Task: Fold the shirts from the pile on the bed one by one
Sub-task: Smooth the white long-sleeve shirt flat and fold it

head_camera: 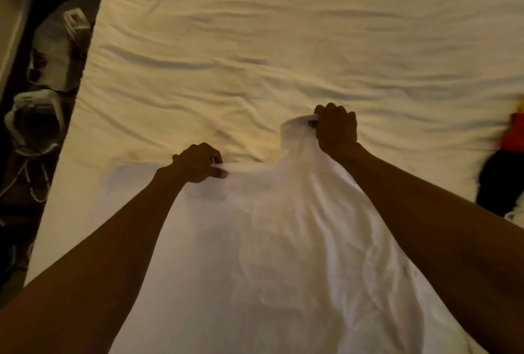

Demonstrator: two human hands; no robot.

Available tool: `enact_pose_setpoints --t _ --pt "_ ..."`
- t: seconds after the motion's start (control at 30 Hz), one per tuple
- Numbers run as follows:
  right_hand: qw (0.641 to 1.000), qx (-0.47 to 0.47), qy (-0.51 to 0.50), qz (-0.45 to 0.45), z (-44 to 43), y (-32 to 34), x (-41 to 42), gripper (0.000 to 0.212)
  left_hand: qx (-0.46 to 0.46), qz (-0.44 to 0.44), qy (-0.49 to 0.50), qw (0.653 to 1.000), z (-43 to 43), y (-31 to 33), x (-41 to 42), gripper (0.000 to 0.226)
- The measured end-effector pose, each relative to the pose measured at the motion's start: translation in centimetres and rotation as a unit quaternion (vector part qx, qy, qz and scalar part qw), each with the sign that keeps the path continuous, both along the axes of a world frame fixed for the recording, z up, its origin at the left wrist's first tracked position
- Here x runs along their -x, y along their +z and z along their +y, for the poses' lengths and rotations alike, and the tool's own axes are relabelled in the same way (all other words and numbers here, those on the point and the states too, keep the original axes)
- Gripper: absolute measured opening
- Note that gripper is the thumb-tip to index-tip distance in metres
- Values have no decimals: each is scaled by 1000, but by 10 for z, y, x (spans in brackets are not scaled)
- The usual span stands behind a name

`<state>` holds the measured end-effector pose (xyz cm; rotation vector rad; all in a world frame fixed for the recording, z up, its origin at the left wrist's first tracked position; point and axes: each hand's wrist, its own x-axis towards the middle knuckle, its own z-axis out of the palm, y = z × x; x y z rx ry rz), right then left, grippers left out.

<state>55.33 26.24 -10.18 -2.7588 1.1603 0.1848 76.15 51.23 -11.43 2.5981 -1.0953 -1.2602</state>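
A white shirt [272, 254] is spread on the near part of the bed [255, 56], its far edge between my hands. My left hand [198, 162] pinches that edge at its left end, low on the sheet. Farther out, my right hand [336, 129] grips a bunched corner of the shirt and lifts it a little off the bed. At the right edge of the bed lies a pile of clothes [504, 172], dark with a red piece on top, partly cut off by the frame.
The bed's left edge runs diagonally down the left side. Beside it on the dark floor lie a white device with cables [34, 127] and some packaging [62, 42]. The far half of the cream sheet is wrinkled.
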Motion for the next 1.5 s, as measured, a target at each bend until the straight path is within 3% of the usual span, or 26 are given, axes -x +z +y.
enact_pose_setpoints --t 0.2,0.3,0.37,0.43,0.57,0.67,0.77,0.83,0.97,1.1,1.23,1.33,1.4,1.5 --pt "994 -19 -96 -43 -20 -1 8 23 26 -96 30 995 -11 9 3 26" --pt "994 2 -93 -52 5 -11 7 43 15 -96 34 995 -3 8 4 27" --pt "994 -1 -37 -102 31 -16 4 45 -41 -96 7 994 7 10 -1 39" --pt "988 -63 61 -128 60 -22 -4 37 -97 -112 -20 989 19 13 -10 48" --pt "962 -183 201 -9 109 -32 -35 50 -154 -185 -18 970 43 19 -40 40" --pt "967 -165 189 34 120 -34 -57 45 -148 -248 6 957 68 14 -68 28" --pt "976 -141 165 23 114 -39 -70 27 -114 -310 16 944 84 10 -76 23" --pt "980 -114 162 12 110 -45 -70 28 -90 -347 20 933 92 5 -68 22" --pt "985 -73 158 2 113 -53 -61 33 -113 -348 97 926 113 -7 -57 27" --pt "992 -45 81 -82 104 -55 -46 35 -120 -358 176 909 132 -15 -66 31" --pt "992 -6 -37 -125 69 -50 -14 35 -15 -388 267 882 118 -14 -61 45" --pt "977 18 -153 -146 41 -43 15 33 102 -421 183 883 71 -11 -27 42" --pt "961 4 -235 -143 26 -42 36 32 184 -366 135 902 32 -14 8 32" --pt "946 -44 -306 -97 7 -45 63 41 294 -178 140 929 -26 -20 64 24"
